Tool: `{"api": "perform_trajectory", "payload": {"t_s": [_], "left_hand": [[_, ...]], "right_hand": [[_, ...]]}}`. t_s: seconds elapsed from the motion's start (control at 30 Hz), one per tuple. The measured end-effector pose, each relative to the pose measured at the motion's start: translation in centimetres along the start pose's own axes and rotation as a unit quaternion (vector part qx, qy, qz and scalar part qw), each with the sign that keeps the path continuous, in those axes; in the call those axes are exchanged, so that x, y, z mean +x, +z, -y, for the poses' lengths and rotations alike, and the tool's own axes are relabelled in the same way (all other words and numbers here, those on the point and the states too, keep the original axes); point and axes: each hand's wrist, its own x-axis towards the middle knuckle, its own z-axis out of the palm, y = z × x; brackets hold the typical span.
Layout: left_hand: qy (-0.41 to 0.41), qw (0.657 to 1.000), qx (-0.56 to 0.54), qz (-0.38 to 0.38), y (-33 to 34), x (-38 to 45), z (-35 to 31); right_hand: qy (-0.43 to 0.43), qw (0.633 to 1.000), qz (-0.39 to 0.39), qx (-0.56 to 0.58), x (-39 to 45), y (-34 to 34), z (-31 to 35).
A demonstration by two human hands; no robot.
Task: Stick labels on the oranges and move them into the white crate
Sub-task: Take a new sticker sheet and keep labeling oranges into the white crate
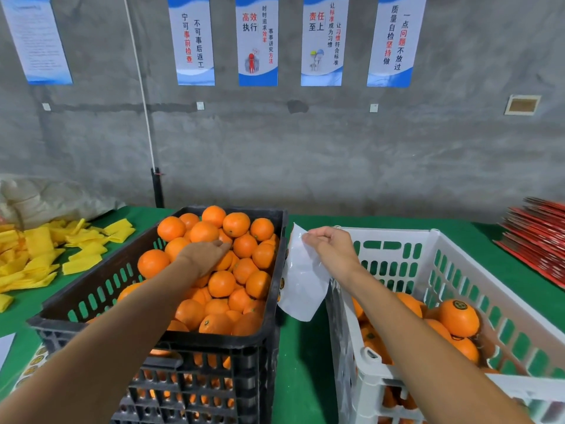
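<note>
The black crate (276,270) and the white crate (440,270) are perforated moulded plastic with a dull sheen. The oranges (221,283) have finely dimpled, slightly glossy peel. The label sheet (301,280) looks like smooth, shiny backing paper. The table cover (301,356) is matt green cloth, perhaps felt. The wall (305,142) is rough bare concrete; its posters (257,41) look glossy.

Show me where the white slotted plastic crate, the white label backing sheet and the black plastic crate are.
White slotted plastic crate (394,232): head view, far rim.
White label backing sheet (301,280): head view, middle of the sheet.
Black plastic crate (214,339): head view, near rim.
</note>
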Motion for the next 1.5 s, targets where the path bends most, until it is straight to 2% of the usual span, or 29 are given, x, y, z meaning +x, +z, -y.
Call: {"api": "perform_trajectory", "payload": {"t_s": [0.13,0.23,0.3,0.37,0.43,0.5,0.53,0.6,0.67,0.7,0.87,1.0,1.13,1.3,1.5], "left_hand": [[0.006,0.995,-0.095,-0.032,-0.3,-0.5,0.8],[-0.005,0.966,-0.209,-0.150,-1.6,-0.8,0.6],[-0.024,0.898,-0.348,-0.268,-4.0,-0.6,-0.7],[-0.028,0.814,-0.475,-0.333,-7.3,0.0,-3.1],[0.005,0.760,-0.560,-0.329,-10.8,0.9,-6.2],[0.071,0.735,-0.601,-0.306,-13.7,1.7,-9.6],[0.104,0.732,-0.604,-0.296,-14.8,2.1,-11.3],[0.156,0.752,-0.576,-0.280,-16.3,2.6,-14.4],[0.181,0.778,-0.540,-0.266,-16.7,3.0,-16.6],[0.181,0.779,-0.540,-0.263,-16.7,3.3,-17.1],[0.124,0.741,-0.578,-0.319,-15.2,3.5,-14.4],[0.082,0.750,-0.547,-0.361,-10.5,2.6,-10.2],[0.079,0.753,-0.557,-0.341,-6.1,2.0,-8.5],[0.077,0.711,-0.633,-0.296,-6.3,2.3,-9.0],[0.111,0.690,-0.659,-0.279,-6.7,1.6,-10.0]], "right_hand": [[-0.008,1.000,-0.004,-0.010,0.0,0.0,-0.2],[-0.019,0.999,-0.003,-0.039,0.2,0.1,-0.5],[-0.028,0.997,0.010,-0.074,0.3,0.4,-0.8],[-0.030,0.993,0.023,-0.110,0.2,0.7,-0.9],[-0.025,0.989,0.036,-0.141,0.2,1.1,-1.0],[-0.026,0.987,0.038,-0.154,0.0,1.2,-0.8],[-0.035,0.987,0.042,-0.154,-0.1,1.1,-0.9],[-0.068,0.988,0.047,-0.133,-0.2,1.0,-0.9],[-0.081,0.988,0.056,-0.120,-0.7,0.7,-0.6],[-0.093,0.987,0.066,-0.115,-0.7,0.6,-0.6],[-0.040,0.989,0.046,-0.137,-0.3,0.4,-0.6],[-0.008,0.996,0.015,-0.088,0.5,0.7,-0.8],[0.001,1.000,-0.022,-0.004,0.9,0.6,-0.5],[0.010,0.997,-0.062,0.044,1.0,0.1,-0.1],[0.041,0.990,-0.076,0.112,1.0,-0.1,0.3]]}}
